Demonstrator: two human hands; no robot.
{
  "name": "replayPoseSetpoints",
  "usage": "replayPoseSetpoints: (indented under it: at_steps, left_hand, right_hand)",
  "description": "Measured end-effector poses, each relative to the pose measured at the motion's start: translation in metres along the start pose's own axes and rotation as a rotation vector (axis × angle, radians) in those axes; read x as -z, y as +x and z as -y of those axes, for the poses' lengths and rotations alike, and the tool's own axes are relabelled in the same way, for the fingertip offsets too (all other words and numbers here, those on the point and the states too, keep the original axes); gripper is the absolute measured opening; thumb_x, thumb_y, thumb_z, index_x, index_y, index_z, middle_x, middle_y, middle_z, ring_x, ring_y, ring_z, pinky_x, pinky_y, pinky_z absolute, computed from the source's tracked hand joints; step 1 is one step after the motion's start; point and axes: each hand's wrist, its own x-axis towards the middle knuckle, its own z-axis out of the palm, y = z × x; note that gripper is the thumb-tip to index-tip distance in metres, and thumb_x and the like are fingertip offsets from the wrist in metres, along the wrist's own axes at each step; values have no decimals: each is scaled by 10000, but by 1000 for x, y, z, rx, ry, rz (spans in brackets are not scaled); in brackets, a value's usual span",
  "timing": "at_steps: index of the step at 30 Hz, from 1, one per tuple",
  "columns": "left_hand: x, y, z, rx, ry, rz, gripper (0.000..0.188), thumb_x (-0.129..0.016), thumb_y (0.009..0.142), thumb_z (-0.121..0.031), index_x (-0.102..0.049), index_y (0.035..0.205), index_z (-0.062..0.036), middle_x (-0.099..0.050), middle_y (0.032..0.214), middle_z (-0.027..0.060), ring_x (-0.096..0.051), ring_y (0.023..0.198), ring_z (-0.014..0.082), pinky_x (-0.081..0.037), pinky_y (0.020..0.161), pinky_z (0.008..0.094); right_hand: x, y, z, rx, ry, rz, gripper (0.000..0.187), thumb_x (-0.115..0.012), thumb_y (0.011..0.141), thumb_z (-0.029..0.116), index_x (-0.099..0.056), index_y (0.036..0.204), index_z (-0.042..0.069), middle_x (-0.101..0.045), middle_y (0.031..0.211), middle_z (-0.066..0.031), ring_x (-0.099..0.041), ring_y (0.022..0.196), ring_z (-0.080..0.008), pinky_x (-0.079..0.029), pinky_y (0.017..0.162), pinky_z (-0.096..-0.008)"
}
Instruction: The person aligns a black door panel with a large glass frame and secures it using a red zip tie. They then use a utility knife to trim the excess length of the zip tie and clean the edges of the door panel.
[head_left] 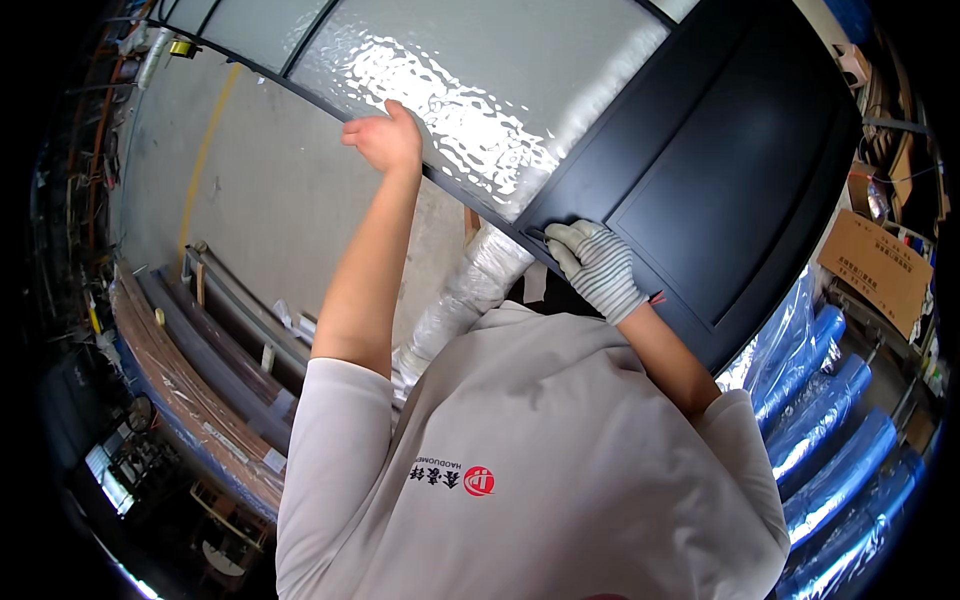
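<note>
A large dark panel door with a frosted, rippled glass section lies in front of me. My bare left hand is over the glass section's near dark edge, its thumb apart from the fingers and nothing visible in it. My right hand wears a grey-striped work glove and rests by the door's near edge, where the dark panel meets the glass. Its fingers are closed around a small dark piece that I cannot make out. A small red tip shows beside the glove's cuff.
Long plastic-wrapped profiles lie at the left. Blue film-wrapped lengths stand at the right, below a cardboard box. A clear-wrapped roll is under the door's near edge. A yellow line runs along the floor.
</note>
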Motion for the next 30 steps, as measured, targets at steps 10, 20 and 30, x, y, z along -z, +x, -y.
replayPoseSetpoints:
  at_steps: [10, 20, 30]
  left_hand:
    - [1, 2, -3, 17, 84, 12, 665, -594, 805, -355, -309, 1069, 185, -421, 1063, 305, -604, 834, 422, -531, 664, 476]
    - [2, 1, -3, 14, 42, 27, 637, -577, 808, -341, -315, 1058, 183, -405, 1075, 329, -592, 855, 430, -523, 682, 482]
    - [7, 0, -7, 57, 33, 45, 642, -585, 804, -342, -314, 1077, 173, -411, 1091, 309, -594, 853, 432, -524, 692, 480]
  right_hand:
    - [-11, 9, -3, 72, -91, 1, 136, -648, 774, 151, -659, 906, 114, -600, 743, -44, -586, 681, -232, -489, 617, -360]
    - [-6, 13, 0, -24, -20, 42, 127, -570, 827, 214, -642, 858, 114, -596, 743, -63, -603, 688, -259, -496, 621, -382]
    - [5, 15, -1, -212, 302, 92, 148, -602, 843, 186, -682, 880, 67, -615, 742, -75, -591, 606, -202, -496, 579, -320]
